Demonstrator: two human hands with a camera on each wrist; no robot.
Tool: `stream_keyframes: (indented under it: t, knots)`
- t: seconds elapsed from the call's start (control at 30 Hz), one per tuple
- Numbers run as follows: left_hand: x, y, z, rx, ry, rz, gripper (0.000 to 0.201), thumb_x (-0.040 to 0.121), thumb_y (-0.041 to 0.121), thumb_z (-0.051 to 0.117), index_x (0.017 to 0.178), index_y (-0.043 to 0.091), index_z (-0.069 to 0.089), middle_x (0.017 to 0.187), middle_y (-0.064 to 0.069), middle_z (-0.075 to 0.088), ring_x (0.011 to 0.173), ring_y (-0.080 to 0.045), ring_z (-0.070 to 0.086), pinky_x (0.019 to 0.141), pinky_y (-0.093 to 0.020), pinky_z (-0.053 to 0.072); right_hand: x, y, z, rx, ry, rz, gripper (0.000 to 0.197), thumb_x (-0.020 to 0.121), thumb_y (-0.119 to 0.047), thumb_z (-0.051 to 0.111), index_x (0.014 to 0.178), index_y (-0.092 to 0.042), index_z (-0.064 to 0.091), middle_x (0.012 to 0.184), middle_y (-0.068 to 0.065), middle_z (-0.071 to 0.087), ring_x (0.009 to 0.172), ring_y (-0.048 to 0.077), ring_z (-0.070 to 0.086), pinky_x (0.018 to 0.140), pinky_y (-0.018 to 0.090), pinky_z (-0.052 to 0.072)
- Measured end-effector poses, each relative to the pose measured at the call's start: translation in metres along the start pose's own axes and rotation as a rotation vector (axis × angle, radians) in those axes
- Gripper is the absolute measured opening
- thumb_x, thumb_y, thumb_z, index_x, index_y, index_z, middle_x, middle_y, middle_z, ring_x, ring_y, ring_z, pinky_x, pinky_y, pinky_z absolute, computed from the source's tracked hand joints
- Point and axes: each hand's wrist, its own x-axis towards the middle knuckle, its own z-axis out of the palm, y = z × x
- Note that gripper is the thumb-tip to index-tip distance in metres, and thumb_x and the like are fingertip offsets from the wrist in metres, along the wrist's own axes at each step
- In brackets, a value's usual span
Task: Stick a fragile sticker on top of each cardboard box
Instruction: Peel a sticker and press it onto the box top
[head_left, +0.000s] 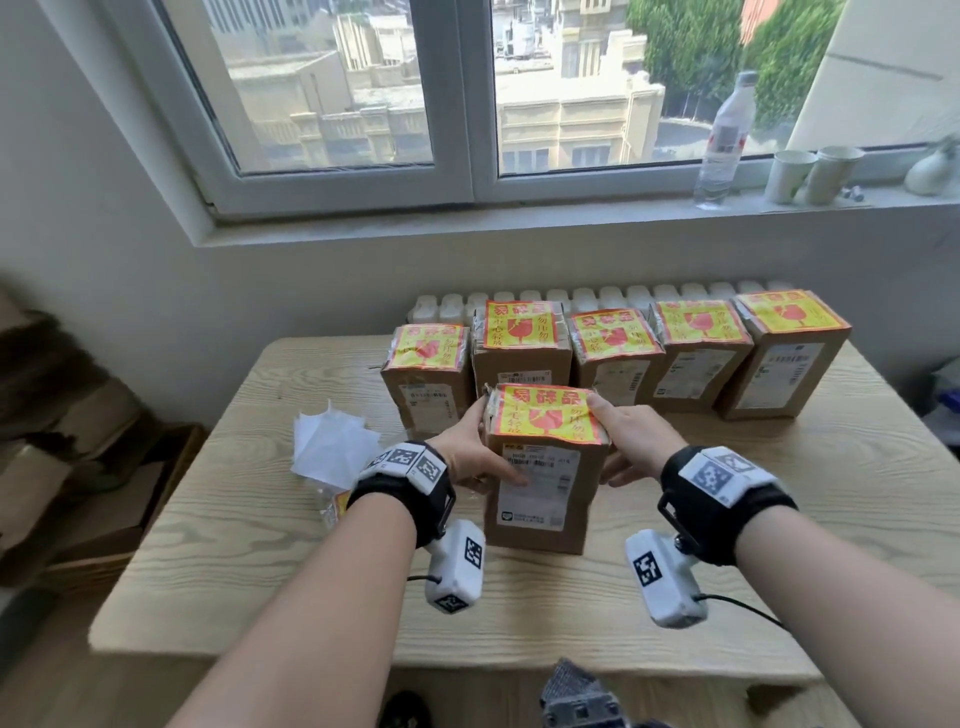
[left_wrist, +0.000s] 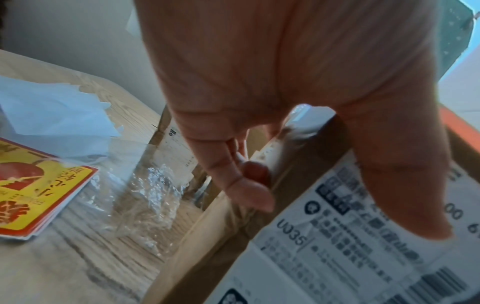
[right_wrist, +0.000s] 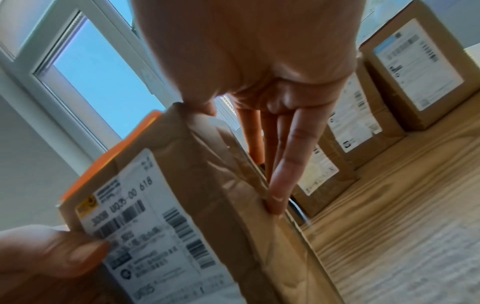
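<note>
One cardboard box (head_left: 540, 499) (left_wrist: 311, 267) (right_wrist: 207, 174) stands in front of the others on the wooden table (head_left: 234, 545). A yellow-and-red fragile sticker (head_left: 543, 418) (right_wrist: 140, 127) lies on its top. My left hand (head_left: 470, 452) (left_wrist: 340, 211) grips the box's left side, thumb on the white shipping label (head_left: 535, 488). My right hand (head_left: 623, 441) (right_wrist: 241, 154) holds the right side, thumb on the sticker's near right corner, fingers (right_wrist: 285, 164) flat down the side. Behind stands a row of several boxes (head_left: 701, 358), each with a sticker on top.
A stack of unused stickers (head_left: 337, 506) (left_wrist: 39, 195), white backing papers (head_left: 332, 447) (left_wrist: 52, 115) and a clear wrapper (left_wrist: 148, 195) lie left of the box. A bottle (head_left: 724, 140) and paper cups (head_left: 789, 174) stand on the windowsill. Brown cartons (head_left: 78, 493) sit left of the table.
</note>
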Motion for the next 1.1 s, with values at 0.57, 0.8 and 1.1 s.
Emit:
stream_keyframes:
  t: [0.57,0.8,1.1]
  knots:
    - [-0.101,-0.046,-0.17,-0.057,0.279,-0.154,0.078,0.047,0.021,0.08,0.118,0.025,0.047,0.103,-0.012,0.064,0.066,-0.011,0.052,0.05,-0.023,0.045,0.01,-0.131,0.134,-0.025,-0.22,-0.276,0.068,0.093,-0.061,0.036,0.101,0.001,0.062,0.082,0.02,0.072,0.067,0.029,0.073,0.066,0.039,0.06]
    - [-0.1,-0.039,-0.239,-0.092,0.364,-0.096,0.087,0.042,0.033,0.08,0.121,0.027,0.045,0.099,-0.005,0.062,0.082,-0.018,0.055,0.061,-0.028,0.051,0.027,-0.201,0.176,0.006,-0.166,-0.354,0.048,0.095,-0.05,0.044,0.094,-0.006,0.064,0.086,0.015,0.067,0.063,0.029,0.07,0.073,0.046,0.06]
    - [-0.05,-0.033,-0.291,-0.229,0.419,-0.057,0.053,0.09,0.063,0.043,0.136,0.039,0.04,0.113,-0.003,0.055,0.102,-0.022,0.059,0.082,-0.038,0.053,0.075,-0.238,0.21,-0.067,-0.001,-0.407,0.026,0.096,-0.03,0.053,0.099,-0.008,0.067,0.094,0.009,0.069,0.081,0.026,0.072,0.08,0.047,0.058]
